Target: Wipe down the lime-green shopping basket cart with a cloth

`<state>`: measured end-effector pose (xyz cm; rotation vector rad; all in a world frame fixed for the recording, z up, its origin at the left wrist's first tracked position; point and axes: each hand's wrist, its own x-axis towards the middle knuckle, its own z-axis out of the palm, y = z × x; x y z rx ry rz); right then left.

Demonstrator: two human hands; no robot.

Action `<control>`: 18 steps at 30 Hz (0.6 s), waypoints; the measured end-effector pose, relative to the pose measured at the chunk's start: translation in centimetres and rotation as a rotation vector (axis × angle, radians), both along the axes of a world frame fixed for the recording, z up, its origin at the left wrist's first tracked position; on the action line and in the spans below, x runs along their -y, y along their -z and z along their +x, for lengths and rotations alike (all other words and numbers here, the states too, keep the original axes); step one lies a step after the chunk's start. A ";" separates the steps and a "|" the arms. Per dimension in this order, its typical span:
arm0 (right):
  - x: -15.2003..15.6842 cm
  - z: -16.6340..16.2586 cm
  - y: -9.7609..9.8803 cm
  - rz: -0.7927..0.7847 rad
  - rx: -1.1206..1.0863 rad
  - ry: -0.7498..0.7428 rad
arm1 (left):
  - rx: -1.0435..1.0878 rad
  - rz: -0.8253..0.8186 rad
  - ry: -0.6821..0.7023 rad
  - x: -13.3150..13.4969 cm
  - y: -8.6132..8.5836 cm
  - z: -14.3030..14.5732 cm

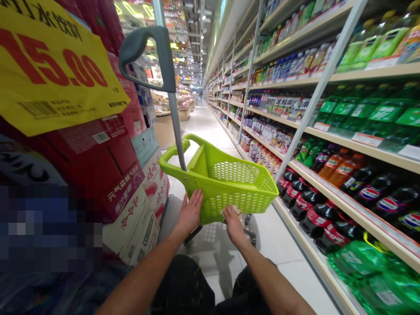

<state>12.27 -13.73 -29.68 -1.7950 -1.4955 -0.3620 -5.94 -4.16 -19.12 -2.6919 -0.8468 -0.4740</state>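
Had the green basket cart (210,186) near dead center on my head feed, standing on the pale tiled floor (285,245). Left hand (192,208) was at the basket's 7 o'clock — open, fingers straight, palm side laid flat on the solid part of the side wall. Right hand (233,221) was at its 6 o'clock, fingers curled closed on a crumpled pale cloth (239,210), held against the perforated lower wall. Couldn't tell if that was fabric or tissue.

Metal pole (175,127) rose from the basket's 10 o'clock, up to a dark grey handle (170,57) at 11 o'clock in my view. Wheels (252,238) sat below the basket, around 5 o'clock. 2 dark-trousered knees (183,284) filled 6 o'clock.

Surroundings: yellow sign (59,65) at 10 o'clock, red "15.00" on it; stacked boxes (131,218) at 8. Shelves (374,73) ran down the right from 1 to 4 o'clock — green soda bottles (383,107) just before 3, red-labelled cola bottles (323,214) at about 4. Aisle receded toward 12.
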 end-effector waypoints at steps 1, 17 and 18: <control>0.2 -0.2 -0.1 0.016 -0.012 0.013 | 0.001 -0.004 -0.008 -0.2 -0.1 -0.4; -1.6 -2.2 -2.3 0.096 0.036 -0.107 | -0.001 -0.021 -0.087 -1.1 0.5 -3.4; -2.2 -2.5 -4.1 0.148 0.026 -0.102 | 0.011 -0.024 -0.103 -1.3 0.5 -3.7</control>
